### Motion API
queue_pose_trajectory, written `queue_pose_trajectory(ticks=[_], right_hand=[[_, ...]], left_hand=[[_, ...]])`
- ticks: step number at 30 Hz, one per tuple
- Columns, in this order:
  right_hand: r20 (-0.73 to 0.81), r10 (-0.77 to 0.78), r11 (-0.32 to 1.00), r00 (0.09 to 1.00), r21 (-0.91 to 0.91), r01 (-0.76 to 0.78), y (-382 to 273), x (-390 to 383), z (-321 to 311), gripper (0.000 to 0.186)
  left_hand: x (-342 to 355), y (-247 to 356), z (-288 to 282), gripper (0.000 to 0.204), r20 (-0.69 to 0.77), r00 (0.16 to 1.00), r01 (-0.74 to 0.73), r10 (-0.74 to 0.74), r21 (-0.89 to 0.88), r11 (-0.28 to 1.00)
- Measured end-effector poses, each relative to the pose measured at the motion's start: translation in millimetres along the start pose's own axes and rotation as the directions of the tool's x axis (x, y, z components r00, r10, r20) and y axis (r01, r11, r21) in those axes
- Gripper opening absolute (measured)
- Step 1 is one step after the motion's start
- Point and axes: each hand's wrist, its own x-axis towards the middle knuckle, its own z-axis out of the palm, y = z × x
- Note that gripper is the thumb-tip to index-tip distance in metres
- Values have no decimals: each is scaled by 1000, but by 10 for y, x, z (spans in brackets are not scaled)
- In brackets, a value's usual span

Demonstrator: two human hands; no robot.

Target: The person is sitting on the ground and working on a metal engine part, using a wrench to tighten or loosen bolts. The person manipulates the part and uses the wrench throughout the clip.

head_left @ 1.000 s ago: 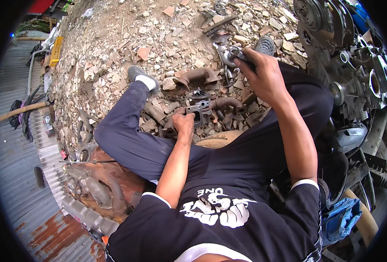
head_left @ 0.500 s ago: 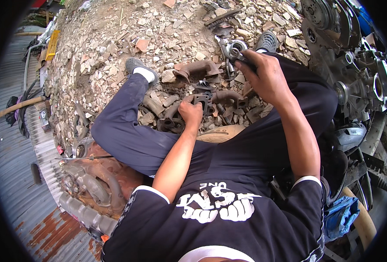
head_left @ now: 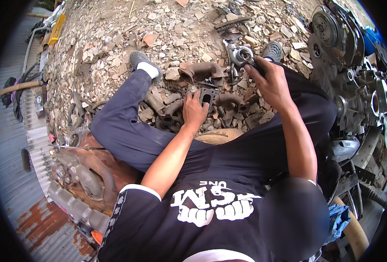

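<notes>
My left hand (head_left: 195, 110) grips the edge of a grey metal flange with rectangular ports (head_left: 207, 95), thumb and fingers at its left side. This flange sits at the middle of a rusty exhaust manifold (head_left: 230, 101), whose curved pipes run to both sides over the stones. My right hand (head_left: 271, 83) is closed on a dark, rounded part beside a silvery turbocharger-like housing (head_left: 241, 54) with a round opening. My fingers hide much of what the right hand holds. Just beyond the manifold lies a second rusty curved pipe (head_left: 202, 70).
Broken stones (head_left: 101, 56) cover the ground between my legs and beyond. Metal engine parts (head_left: 355, 91) are piled at the right. A large engine casting (head_left: 84, 174) rests by my left knee, near corrugated sheet metal (head_left: 10, 153). A flat brown piece (head_left: 219, 136) lies before my lap.
My left hand has shifted slightly, its fingers now reaching farther along the flange's edge. My right hand keeps its hold beside the silvery housing. The view has shifted a little.
</notes>
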Motion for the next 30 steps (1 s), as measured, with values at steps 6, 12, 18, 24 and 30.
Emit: queue_pose_trajectory(ticks=[6, 12, 18, 24, 30], right_hand=[[467, 346, 938, 814, -180, -295, 56, -11, 811, 79], [374, 428, 901, 822, -247, -357, 454, -172, 1743, 92], [298, 403, 913, 865, -197, -358, 540, -267, 1754, 82], [242, 428, 887, 871, -294, -355, 883, -279, 1851, 69], [285, 483, 870, 828, -261, -417, 733, -266, 1731, 58]], left_hand=[[-132, 84, -130, 60, 27, 999, -46, 46, 29, 999], [-81, -94, -132, 44, 37, 984, -172, 172, 19, 985], [209, -361, -163, 38, 309, 904, 404, -296, -844, 353], [340, -701, 560, 68, 462, 777, 624, -426, -653, 429], [426, -790, 645, 78, 672, 707, 707, -221, -668, 231]])
